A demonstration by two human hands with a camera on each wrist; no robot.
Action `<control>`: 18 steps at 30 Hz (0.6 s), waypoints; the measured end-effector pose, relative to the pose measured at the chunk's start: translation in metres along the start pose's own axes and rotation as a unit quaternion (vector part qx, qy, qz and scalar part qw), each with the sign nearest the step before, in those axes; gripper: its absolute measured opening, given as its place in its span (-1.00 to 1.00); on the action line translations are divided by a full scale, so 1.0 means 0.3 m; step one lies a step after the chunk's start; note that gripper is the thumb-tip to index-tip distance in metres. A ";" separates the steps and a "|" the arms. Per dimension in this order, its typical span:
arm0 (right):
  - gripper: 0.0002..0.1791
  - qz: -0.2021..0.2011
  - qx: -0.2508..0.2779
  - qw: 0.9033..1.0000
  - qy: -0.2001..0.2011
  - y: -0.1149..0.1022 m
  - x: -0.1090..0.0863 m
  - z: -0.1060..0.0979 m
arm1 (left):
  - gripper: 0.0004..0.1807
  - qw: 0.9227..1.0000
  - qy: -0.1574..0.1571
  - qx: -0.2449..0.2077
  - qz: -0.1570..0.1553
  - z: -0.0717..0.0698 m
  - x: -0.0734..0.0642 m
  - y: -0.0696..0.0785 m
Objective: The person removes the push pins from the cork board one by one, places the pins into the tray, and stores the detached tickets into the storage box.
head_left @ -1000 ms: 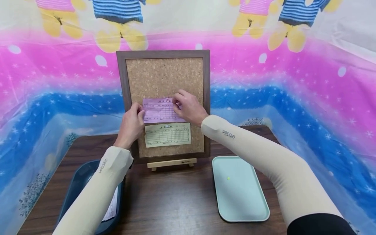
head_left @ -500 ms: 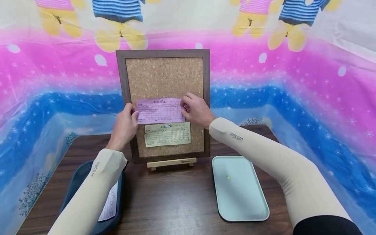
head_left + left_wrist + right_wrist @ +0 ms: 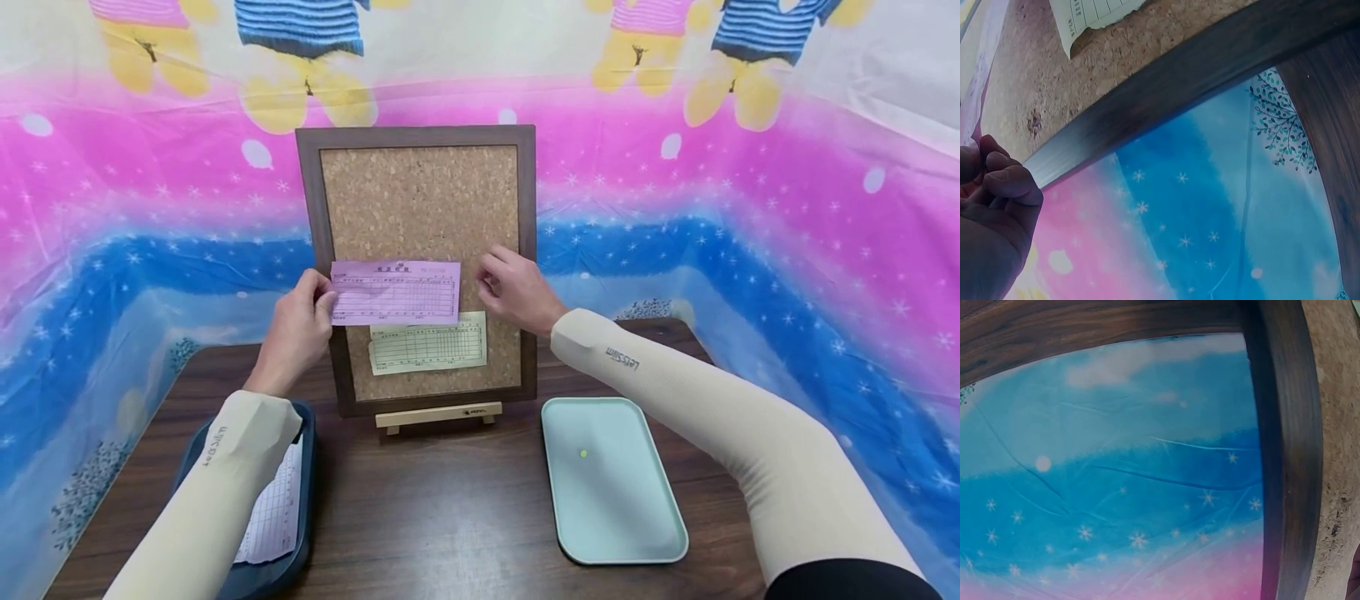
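Observation:
My left hand (image 3: pixel 296 321) pinches the left edge of a pink receipt slip (image 3: pixel 396 300), printed with a table grid. The slip is in front of the cork board (image 3: pixel 420 200) and overlaps the top of a pale green receipt slip (image 3: pixel 427 350) on the board's lower part. In the left wrist view, the left fingers (image 3: pixel 1007 175) grip the pink paper's edge. To the right of the pink slip, apart from it, my right hand (image 3: pixel 517 287) has its fingers curled and thumb close to them. Whether anything small is between those fingertips is hidden.
A light green tray (image 3: pixel 618 533) with a tiny yellow-green piece (image 3: pixel 583 454) lies right on the wooden table (image 3: pixel 427 517). At left, a dark blue tray (image 3: pixel 303 500) holds a printed slip (image 3: pixel 273 517), partly behind the sleeve. A small wooden stand (image 3: pixel 438 415) supports the board.
The pink slip has moved left and slightly down with my left hand. My right hand has come off its right side and shifted right and down.

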State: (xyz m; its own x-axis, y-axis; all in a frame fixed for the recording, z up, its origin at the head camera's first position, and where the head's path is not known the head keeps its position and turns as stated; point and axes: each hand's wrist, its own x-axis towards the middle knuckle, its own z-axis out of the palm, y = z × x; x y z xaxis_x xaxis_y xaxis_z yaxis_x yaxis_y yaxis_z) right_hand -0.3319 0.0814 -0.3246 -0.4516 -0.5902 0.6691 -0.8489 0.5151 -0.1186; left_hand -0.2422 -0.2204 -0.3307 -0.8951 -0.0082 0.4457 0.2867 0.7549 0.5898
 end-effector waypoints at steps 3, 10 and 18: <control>-0.93 -0.005 0.000 1.000 0.000 0.005 -0.016 -0.006 | -0.80 1.000 0.000 0.002 0.003 -0.011 -0.010 -0.004; -0.91 -0.017 0.008 1.000 0.004 0.018 -0.049 -0.017 | -0.80 1.000 0.000 0.006 0.009 -0.039 -0.032 -0.011; -0.90 -0.024 0.013 1.000 0.007 0.035 -0.090 -0.035 | -0.81 1.000 0.004 0.026 0.004 -0.074 -0.060 -0.019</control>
State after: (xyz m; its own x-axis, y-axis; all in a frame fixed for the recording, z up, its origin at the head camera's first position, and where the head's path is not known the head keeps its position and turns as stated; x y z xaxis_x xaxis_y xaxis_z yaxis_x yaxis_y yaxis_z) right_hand -0.3259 0.1093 -0.3363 -0.4069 -0.6048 0.6846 -0.8763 0.4701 -0.1055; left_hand -0.2203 -0.2391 -0.3272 -0.8902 -0.0076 0.4556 0.2752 0.7879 0.5508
